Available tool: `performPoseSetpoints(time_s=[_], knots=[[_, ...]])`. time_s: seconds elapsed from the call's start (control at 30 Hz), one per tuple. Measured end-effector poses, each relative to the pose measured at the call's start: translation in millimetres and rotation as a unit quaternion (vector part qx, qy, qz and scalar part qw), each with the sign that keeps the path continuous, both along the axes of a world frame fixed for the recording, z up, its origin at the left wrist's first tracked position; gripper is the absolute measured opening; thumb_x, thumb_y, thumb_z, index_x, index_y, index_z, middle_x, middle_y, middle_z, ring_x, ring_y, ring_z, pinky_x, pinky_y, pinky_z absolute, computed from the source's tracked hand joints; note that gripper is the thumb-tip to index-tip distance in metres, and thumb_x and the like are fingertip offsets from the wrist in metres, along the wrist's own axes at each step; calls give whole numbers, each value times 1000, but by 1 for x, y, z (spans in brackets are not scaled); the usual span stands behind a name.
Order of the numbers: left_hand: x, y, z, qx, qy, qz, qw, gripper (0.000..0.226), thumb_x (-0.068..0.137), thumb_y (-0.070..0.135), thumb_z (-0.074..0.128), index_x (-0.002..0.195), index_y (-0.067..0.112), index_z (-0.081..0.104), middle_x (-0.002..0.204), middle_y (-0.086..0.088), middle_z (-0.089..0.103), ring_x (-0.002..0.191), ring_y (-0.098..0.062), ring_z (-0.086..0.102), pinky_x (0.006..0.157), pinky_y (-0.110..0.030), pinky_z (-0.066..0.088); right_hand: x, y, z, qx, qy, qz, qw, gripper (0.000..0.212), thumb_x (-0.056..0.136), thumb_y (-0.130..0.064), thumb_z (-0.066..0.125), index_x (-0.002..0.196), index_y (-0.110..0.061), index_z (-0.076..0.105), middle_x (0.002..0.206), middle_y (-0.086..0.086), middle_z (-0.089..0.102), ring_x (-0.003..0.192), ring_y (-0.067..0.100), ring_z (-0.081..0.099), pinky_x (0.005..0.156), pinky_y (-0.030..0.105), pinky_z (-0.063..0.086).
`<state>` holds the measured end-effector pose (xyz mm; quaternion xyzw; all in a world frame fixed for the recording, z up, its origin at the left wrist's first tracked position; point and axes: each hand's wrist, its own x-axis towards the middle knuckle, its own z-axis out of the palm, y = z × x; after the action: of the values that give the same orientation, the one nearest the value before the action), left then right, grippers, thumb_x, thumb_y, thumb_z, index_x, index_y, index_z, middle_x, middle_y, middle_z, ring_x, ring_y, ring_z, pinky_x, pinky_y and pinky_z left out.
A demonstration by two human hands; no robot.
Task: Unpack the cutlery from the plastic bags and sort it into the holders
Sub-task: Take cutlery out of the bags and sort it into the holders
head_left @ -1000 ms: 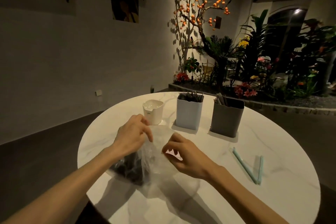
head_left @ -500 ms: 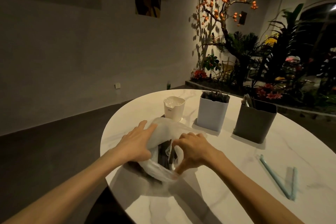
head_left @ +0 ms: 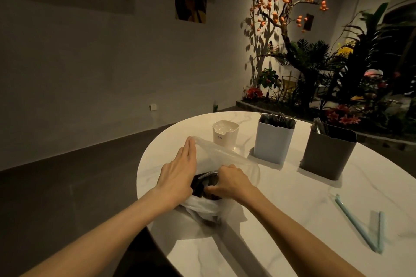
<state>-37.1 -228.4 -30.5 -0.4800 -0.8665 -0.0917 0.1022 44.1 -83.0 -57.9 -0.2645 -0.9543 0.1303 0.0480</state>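
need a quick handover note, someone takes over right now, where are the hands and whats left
Left hand: flat, fingers straight, holding the plastic bag open.
Right hand: fingers curled in the bag mouth, on the dark cutlery there.
Holders: white cup looks empty; light holder and grey holder already hold cutlery.
Two blue sticks lie loose on the table.
Left: empty this bag and sort its contents.

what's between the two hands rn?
Head view: the open mouth of the plastic bag, with dark cutlery showing in it. The left hand presses the bag's film flat; the right hand reaches in.
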Motion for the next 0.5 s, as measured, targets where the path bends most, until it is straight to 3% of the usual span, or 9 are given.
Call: performPoseSetpoints(time_s=[0.1,0.2,0.23,0.3,0.37,0.5], knots=[[-1,2,-2,8,-28,-9,1000,112,83,2,64,156,7,-21,167,-7,-21,136,-32,45,74,-27,41,-12,-7,-1,-18,6,-9,1000,42,80,-53,75,84,-13,62,82,2,63,78,20,61,64,28,43],[-3,3,-5,15,-56,-13,998,112,84,6,65,157,9,-20,168,-5,-21,124,-33,54,70,-25,38,-22,-16,-7,-21,-35,-24,999,50,77,-58,76,68,-17,50,69,-3,55,75,19,60,65,29,43],[-3,3,-5,15,-62,-15,998,111,85,8,65,157,9,-20,168,-5,-21,120,-33,56,69,-25,37,-25,-20,-7,-17,-51,-22,998,46,80,-58,73,72,-16,54,75,-1,59,83,21,63,71,31,46],[-2,3,-4,14,-74,-15,997,108,86,9,62,157,9,-19,168,-5,-20,113,-34,58,67,-26,36,-29,-27,-9,-14,-77,-15,997,48,87,-53,66,107,-10,65,108,8,67,111,28,63,94,40,50],[-3,4,-4,16,-83,-12,996,107,85,6,60,158,10,-18,168,-4,-19,105,-33,60,66,-28,36,-32,-30,-12,-2,-87,-12,996,61,91,-50,63,136,-10,55,133,12,61,126,33,55,110,46,43],[-13,6,-10,22,-111,-15,993,114,80,2,63,158,14,-20,168,0,-20,103,-31,60,67,-31,43,-28,-31,-10,-10,-70,18,997,45,96,-34,61,132,-8,56,131,14,61,121,33,57,102,43,46]])
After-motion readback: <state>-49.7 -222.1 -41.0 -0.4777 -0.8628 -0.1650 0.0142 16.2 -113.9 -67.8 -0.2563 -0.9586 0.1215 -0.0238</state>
